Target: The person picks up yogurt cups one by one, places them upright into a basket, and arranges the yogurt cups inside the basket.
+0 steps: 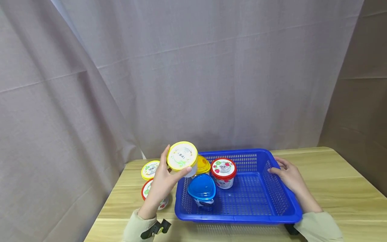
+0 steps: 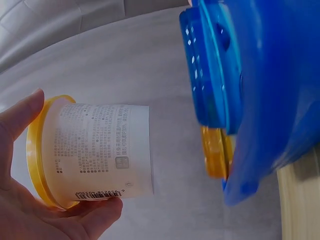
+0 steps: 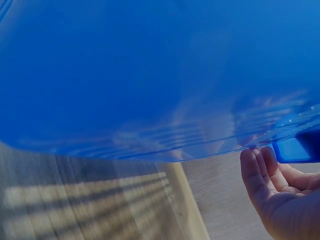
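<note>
In the head view my left hand point(image 1: 162, 184) grips a yellow-lidded white tub point(image 1: 182, 156), raised over the left end of a blue plastic basket point(image 1: 242, 218). The left wrist view shows the tub's printed side point(image 2: 102, 150), with thumb and fingers around the lid end. On the basket's right wall, my right hand point(image 1: 289, 176) holds the rim, thumb over the inner side. Within the basket are a blue-lidded cup point(image 1: 202, 188), a yellow-lidded cup point(image 1: 203, 165) partly hidden behind the held tub, and a red-lidded tub point(image 1: 223, 172).
Left of the basket, another yellow-lidded tub point(image 1: 149, 170) and a red-lidded tub point(image 1: 147, 189) stand on the wooden table point(image 1: 121, 208), partly covered by my left hand. A grey curtain point(image 1: 211, 84) hangs behind the table.
</note>
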The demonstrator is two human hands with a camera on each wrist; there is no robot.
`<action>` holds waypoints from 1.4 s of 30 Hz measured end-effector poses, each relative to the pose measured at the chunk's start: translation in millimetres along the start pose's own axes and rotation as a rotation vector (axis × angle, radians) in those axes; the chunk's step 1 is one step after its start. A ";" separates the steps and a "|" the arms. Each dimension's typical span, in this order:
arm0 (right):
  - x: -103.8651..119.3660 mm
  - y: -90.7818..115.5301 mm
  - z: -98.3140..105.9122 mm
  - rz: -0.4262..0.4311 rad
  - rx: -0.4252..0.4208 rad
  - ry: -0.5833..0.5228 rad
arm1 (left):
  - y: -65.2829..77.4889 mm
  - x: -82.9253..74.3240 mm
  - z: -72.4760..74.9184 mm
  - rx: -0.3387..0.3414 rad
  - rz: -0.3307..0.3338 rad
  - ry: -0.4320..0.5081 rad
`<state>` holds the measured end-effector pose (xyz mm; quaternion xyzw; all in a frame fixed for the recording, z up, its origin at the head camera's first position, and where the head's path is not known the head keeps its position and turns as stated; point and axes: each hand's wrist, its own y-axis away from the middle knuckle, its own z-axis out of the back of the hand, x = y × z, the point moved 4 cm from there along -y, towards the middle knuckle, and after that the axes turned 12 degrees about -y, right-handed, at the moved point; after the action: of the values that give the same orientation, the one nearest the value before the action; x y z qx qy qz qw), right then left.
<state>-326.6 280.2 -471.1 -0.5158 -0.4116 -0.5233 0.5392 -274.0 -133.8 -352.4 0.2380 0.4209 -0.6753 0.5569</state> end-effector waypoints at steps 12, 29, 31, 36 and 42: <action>-0.6 -3.7 -2.3 0.012 0.002 -0.009 | -2.6 -3.7 -22.9 0.047 -0.040 -0.067; -3.0 -6.3 -2.4 -0.011 0.006 -0.019 | -13.4 -33.0 -51.9 0.172 -0.097 -0.094; -2.6 -6.2 -2.7 -0.011 0.005 -0.018 | -14.7 -37.7 -54.2 0.177 -0.112 -0.096; -1.1 -5.0 -4.0 -0.010 0.004 -0.017 | -17.0 -49.2 -59.3 0.198 -0.146 -0.087; 0.2 -3.9 -5.0 -0.019 0.000 -0.020 | -21.3 -60.5 -66.1 0.223 -0.142 -0.078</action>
<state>-330.9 275.6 -471.1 -0.5170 -0.4221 -0.5232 0.5299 -287.8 -44.8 -333.4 0.2416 0.3372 -0.7643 0.4938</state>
